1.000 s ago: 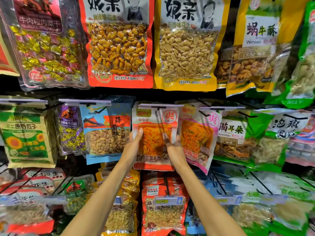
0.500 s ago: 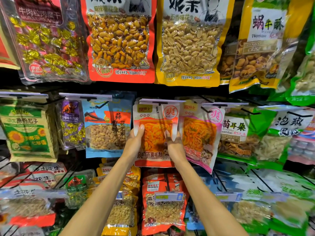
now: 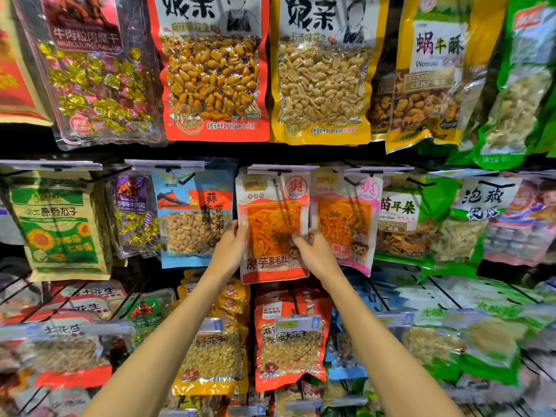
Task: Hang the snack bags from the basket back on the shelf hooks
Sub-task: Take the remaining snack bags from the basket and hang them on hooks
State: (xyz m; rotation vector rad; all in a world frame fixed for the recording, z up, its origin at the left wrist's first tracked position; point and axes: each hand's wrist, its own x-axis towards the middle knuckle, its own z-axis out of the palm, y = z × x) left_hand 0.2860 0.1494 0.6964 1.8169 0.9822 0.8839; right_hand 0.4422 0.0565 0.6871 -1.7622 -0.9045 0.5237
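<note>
Left hand pinches left edge of red konjac snack bag; right hand pinches right edge. Bag between hands, top up at hook above them; looks threaded, not certain. Remaining: let go, next bags; basket out of view.

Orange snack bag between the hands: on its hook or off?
On, it seems: the orange snack bag hangs with its top under the price strip, while left hand and right hand grip its sides.
</note>
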